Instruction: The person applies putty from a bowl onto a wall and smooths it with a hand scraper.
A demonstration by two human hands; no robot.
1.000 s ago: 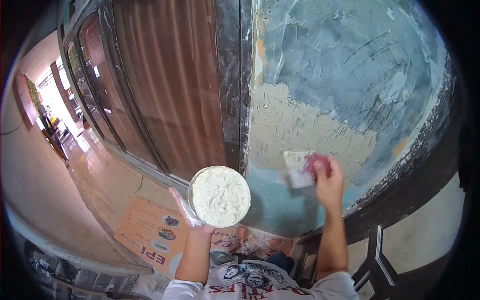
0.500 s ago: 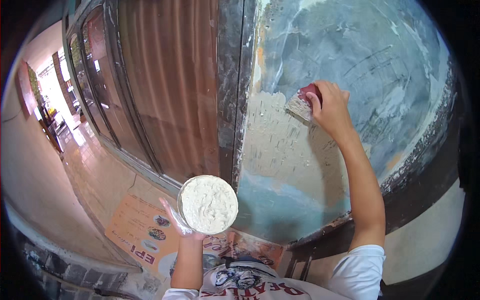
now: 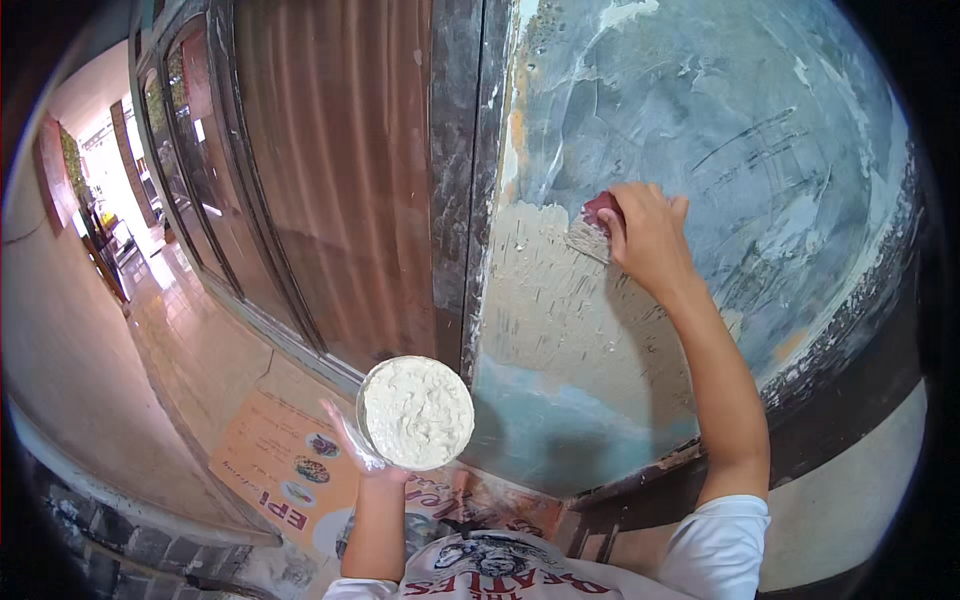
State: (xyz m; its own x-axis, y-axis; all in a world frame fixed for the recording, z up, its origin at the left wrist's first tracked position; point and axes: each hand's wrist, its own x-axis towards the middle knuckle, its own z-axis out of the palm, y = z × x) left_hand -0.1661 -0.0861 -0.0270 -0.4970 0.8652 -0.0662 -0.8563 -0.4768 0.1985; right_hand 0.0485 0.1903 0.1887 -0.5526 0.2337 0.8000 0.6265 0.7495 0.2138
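Note:
My right hand (image 3: pixel 648 235) grips a putty knife (image 3: pixel 592 236) by its dark red handle. The blade, coated with pale putty, lies against the wall (image 3: pixel 690 130) at the upper edge of a beige putty patch (image 3: pixel 560 300). Above that patch the wall is blue-grey and streaked; a strip of light blue paint shows below it. On the left, my left hand (image 3: pixel 362 445) holds a round tub of putty (image 3: pixel 418 412) from beneath and from its side, the fingers smeared white. Pale lumpy putty fills the tub almost to its rim.
Left of the wall stands a dark door frame (image 3: pixel 455 180) around a brown glazed panel (image 3: pixel 335 180). An orange printed banner (image 3: pixel 270 460) lies on the floor under my left arm. A tiled passage (image 3: pixel 165 300) runs off to the far left. Dark trim edges the wall's lower right.
My right hand and the putty knife have shifted a little left and down across the wall. The tub in my left hand has stayed nearly in place.

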